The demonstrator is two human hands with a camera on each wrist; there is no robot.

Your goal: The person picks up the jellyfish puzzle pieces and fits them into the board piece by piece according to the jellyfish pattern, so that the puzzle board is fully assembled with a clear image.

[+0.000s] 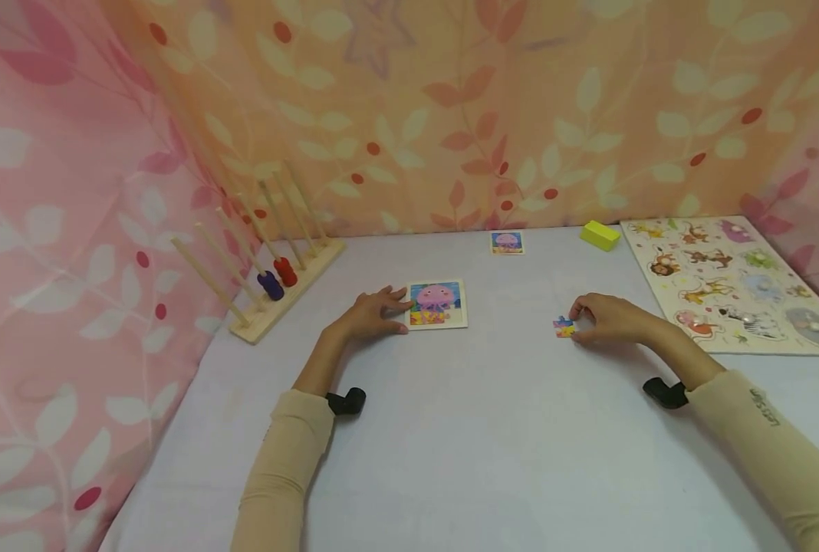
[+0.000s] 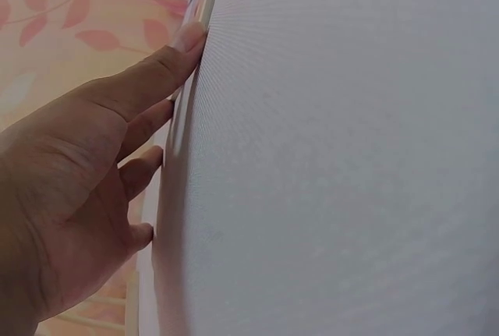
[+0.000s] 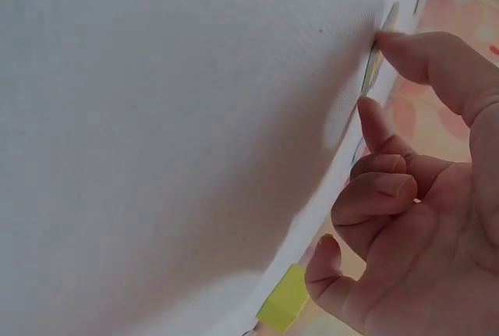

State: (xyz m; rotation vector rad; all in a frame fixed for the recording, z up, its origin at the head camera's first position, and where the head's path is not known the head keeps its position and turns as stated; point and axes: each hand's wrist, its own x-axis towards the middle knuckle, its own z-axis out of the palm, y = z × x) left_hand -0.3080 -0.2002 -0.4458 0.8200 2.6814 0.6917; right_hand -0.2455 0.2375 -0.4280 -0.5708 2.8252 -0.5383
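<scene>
A small square jigsaw puzzle (image 1: 437, 297) with a pink jellyfish picture lies in a white-edged tray (image 1: 466, 305); pieces are absent at its lower right. My left hand (image 1: 370, 314) rests at the tray's left side, thumb and fingers spread. Seen from the left wrist, the thumb (image 2: 187, 40) touches the tray's edge while the other fingertips meet the table. To the right, my right hand (image 1: 610, 318) pinches a colourful jigsaw piece (image 1: 564, 327) between thumb and index finger, low over the white cloth. The right wrist view shows that piece (image 3: 380, 55) edge-on, the remaining fingers curled loosely.
Behind the puzzle lies a small jellyfish picture card (image 1: 507, 243). A yellow block (image 1: 600, 235) sits beside an animal peg board (image 1: 720, 285) at the right. On the left stands a wooden rod stand (image 1: 288, 293) with blue beads (image 1: 270, 285) and red beads (image 1: 285, 271). Patterned curtains enclose the table.
</scene>
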